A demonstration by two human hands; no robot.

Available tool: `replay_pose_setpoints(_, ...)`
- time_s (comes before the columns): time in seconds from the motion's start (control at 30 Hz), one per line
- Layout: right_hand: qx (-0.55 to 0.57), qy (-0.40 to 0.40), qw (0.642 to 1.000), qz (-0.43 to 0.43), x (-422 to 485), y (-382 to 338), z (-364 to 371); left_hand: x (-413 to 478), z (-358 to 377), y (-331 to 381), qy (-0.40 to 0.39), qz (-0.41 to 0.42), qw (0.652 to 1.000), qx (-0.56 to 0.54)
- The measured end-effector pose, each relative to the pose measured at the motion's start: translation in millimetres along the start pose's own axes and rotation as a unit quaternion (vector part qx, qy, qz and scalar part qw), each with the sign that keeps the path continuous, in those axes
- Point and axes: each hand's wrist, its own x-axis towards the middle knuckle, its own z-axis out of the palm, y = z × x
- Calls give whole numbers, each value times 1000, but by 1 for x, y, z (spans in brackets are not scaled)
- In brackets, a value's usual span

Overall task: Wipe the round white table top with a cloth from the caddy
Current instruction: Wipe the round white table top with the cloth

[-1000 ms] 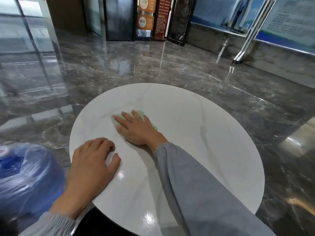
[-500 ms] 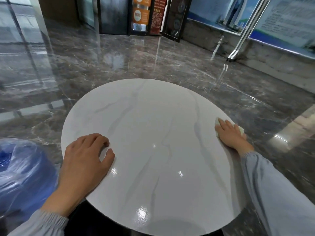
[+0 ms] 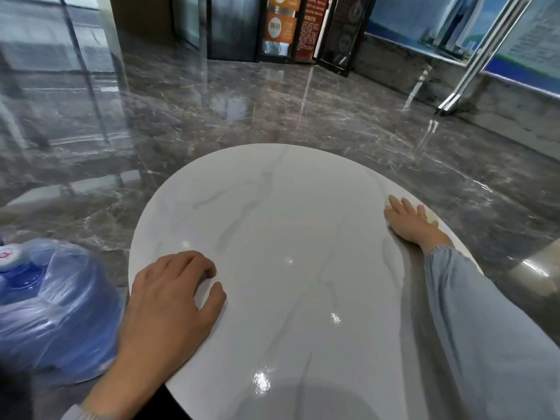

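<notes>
Round white worktop [image 3: 288,237] with grey veining, glossy, light spots reflecting near its centre. Right hand [image 3: 409,221] at the far-right edge, flat, fingers spread, palm pressing the cloth [image 3: 431,218] onto the surface; only pale green bits of cloth show past the fingertips and at the hand's right side. Grey sleeve [image 3: 472,328] runs back along the right rim. Left hand [image 3: 169,301] rests on the near-left edge, fingers loosely curled, gripping nothing. Blue water jug [image 3: 51,304] in plastic wrap on the floor, just left of the worktop. Dark polished marble floor [image 3: 272,110] all round.
</notes>
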Motion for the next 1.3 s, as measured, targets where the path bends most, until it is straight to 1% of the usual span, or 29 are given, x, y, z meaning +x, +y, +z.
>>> replay_pose_setpoints(0.13,-2,-10,993,-121,10,-113,18,-1,1,1,5,4,1000,-10)
replay_pose_setpoints(0.2,-10,-22,977,-210,-5,-189,33,-1,2,0,8,-1,1000,-16)
replay_pose_setpoints(0.27,-32,-33,950,-310,-38,-258,52,-2,1,0,10,0,1000,-16)
replay_pose_setpoints(0.33,-58,-51,913,-401,-83,-313,72,-1,0,0,10,2,1000,-10)
replay_pose_setpoints(0.4,-82,-71,877,-469,-122,-342,87,-1,-1,0,1,3,1000,-2)
replay_pose_setpoints(0.43,-90,-73,868,-483,-131,-346,89,0,-2,0,-2,4,1000,-3)
replay_pose_setpoints(0.5,-86,-75,863,-492,-131,-341,87,-1,-2,1,-3,3,1000,-6)
replay_pose_setpoints(0.53,-78,-74,868,-485,-124,-332,83,-2,-3,1,-4,4,1000,-7)
replay_pose_setpoints(0.6,-63,-65,887,-452,-104,-306,73,-1,-3,2,2,5,1000,-7)
replay_pose_setpoints(0.7,-40,-46,935,-348,-58,-241,55,-3,-3,2,9,8,1000,-15)
replay_pose_setpoints(0.8,-24,-14,976,-214,-12,-147,34,-2,-3,2,15,5,1000,-27)
replay_pose_setpoints(0.9,-21,2,995,-101,9,-64,18,-2,0,-1,21,8,999,-28)
replay_pose_setpoints(0.97,-21,-3,998,-59,14,-40,11,-1,1,-1,25,6,999,-27)
replay_pose_setpoints(1.0,-23,-10,998,-52,15,-41,9,0,1,-1,26,6,999,-26)
replay_pose_setpoints(1.07,-26,-28,997,-74,11,-71,9,-1,2,-1,31,12,999,-21)
replay_pose_setpoints(1.17,-38,-33,981,-187,-9,-156,26,-1,3,-1,34,19,999,-20)
replay_pose_setpoints(1.23,-59,-34,958,-280,-39,-223,45,-2,3,-1,34,20,999,-21)
replay_pose_setpoints(1.3,-80,-49,922,-377,-79,-281,65,-2,2,0,28,17,999,-22)
